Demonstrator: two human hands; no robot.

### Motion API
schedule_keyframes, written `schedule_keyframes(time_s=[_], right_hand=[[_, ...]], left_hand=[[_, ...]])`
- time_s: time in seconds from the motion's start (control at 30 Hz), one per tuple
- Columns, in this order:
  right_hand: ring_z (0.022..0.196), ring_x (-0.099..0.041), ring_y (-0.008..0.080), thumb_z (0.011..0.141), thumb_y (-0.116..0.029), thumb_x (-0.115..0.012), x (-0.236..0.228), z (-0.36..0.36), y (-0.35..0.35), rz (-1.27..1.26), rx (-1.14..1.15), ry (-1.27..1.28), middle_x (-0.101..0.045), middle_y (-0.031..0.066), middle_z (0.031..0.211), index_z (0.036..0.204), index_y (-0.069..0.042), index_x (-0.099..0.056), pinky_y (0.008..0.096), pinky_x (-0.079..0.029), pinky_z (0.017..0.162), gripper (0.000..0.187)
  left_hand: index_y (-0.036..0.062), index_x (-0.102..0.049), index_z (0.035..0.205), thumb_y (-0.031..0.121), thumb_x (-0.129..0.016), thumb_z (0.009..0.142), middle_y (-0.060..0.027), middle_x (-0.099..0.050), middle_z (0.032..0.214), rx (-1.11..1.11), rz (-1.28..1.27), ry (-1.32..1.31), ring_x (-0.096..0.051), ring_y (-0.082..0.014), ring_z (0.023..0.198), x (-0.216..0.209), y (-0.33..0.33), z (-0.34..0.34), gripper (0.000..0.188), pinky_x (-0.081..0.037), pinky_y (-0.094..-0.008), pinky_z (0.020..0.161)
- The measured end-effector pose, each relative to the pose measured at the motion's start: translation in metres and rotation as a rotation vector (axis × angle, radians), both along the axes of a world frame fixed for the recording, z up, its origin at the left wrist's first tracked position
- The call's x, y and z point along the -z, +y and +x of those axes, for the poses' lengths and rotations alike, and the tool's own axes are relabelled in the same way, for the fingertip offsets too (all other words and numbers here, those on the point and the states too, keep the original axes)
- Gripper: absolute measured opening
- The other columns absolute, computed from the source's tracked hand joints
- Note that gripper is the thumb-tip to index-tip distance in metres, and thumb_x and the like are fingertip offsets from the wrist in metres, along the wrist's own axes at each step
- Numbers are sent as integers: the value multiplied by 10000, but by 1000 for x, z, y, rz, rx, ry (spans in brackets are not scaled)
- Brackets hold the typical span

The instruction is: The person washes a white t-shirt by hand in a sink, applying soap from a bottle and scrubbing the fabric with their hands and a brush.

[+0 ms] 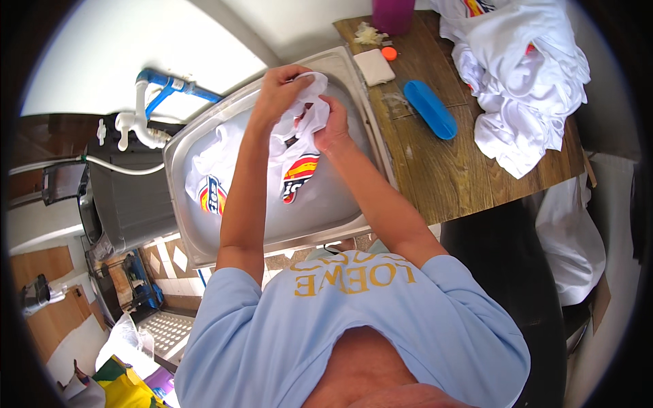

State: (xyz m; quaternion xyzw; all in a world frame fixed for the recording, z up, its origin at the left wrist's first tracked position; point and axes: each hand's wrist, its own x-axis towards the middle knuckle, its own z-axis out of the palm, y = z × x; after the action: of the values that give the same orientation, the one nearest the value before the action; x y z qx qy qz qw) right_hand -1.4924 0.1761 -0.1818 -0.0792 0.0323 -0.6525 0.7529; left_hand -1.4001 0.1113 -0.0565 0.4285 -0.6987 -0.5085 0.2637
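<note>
A wet white shirt [277, 163] with red, yellow and black prints lies partly in the water of a metal sink [376, 146]. Its upper part is lifted toward the sink's far side, between my two hands. My left hand [277, 97] is closed on a fold of the cloth, thumb on top. Lower and to the right, my right hand [333, 128] grips the same bunched part from the side; some of its fingers are hidden by the fabric. The rest of the shirt spreads under and left of my left forearm.
On the wooden counter [435, 177] to the right lie a blue oblong brush or holder [430, 109], a whitish block [374, 66], an orange cap [388, 54] and a heap of white clothes [524, 95]. A white tap [126, 126] with blue pipe stands left of the sink.
</note>
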Motion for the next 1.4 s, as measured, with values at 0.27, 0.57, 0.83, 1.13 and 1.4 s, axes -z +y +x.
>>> schedule_keyframes(time_s=[0.27, 0.57, 0.83, 1.13, 1.4], right_hand=[[847, -582, 165, 950, -371, -484, -43, 16, 13, -17, 277, 1408, -634, 67, 912, 939, -16, -642, 269, -440, 809, 389], [737, -545, 117, 879, -194, -624, -55, 59, 16, 65, -48, 978, -611, 20, 792, 804, -46, -613, 275, -463, 697, 167], [769, -591, 227, 822, -95, -602, -54, 86, 0, 565, -23, 451, -593, 100, 850, 863, -12, -552, 366, -517, 754, 105], [777, -599, 222, 958, -384, -527, 5, 95, -9, 588, -123, 534, -552, 46, 783, 889, -55, -537, 380, -532, 753, 337], [611, -432, 123, 965, -488, -457, -13, 99, -2, 548, -111, 596, -420, -16, 653, 878, -105, -475, 286, -445, 595, 393]], left_hand=[[17, -689, 989, 80, -671, 836, -46, -689, 893, -297, 449, 593, -634, -110, 793, 23, 49, 110, 166, -502, -232, 709], [24, -683, 981, 99, -668, 846, -32, -672, 845, -356, 504, 679, -611, -99, 742, 66, 66, 155, 155, -487, -229, 667], [70, -641, 729, 163, -684, 856, 48, -570, 670, -403, 439, 668, -458, -29, 572, 90, 59, 158, 164, -345, -190, 509], [85, -492, 536, 137, -698, 845, 71, -443, 526, -518, -4, 578, -345, -8, 489, 88, 64, 130, 375, -261, -208, 449], [13, -473, 573, 214, -770, 793, 6, -453, 505, -462, -398, 43, -352, -57, 499, 55, 96, 92, 420, -406, -244, 514]])
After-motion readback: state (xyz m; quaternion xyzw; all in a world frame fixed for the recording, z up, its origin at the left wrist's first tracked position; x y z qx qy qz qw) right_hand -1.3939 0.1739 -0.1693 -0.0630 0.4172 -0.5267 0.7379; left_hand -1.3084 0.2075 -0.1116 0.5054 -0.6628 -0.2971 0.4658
